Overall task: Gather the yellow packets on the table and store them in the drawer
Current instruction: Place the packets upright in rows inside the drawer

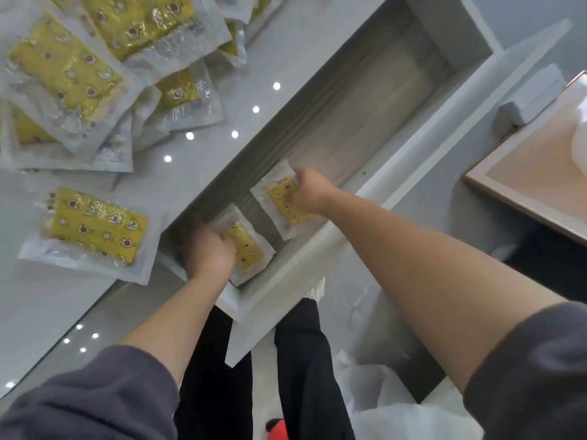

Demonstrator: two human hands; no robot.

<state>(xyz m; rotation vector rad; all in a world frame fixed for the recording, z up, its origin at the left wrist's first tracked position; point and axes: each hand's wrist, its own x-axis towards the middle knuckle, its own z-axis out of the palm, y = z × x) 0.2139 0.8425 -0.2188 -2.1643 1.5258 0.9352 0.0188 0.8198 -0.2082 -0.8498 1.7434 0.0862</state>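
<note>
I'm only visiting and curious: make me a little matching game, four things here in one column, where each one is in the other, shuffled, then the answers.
1 left hand
2 right hand
3 lone packet
4 heap of packets

A alone on the table, beside the drawer
B on the farther packet in the drawer
C overlapping, farther back on the table
D on the near packet in the drawer

Pairs: 1-D, 2-B, 3-A, 4-C
</note>
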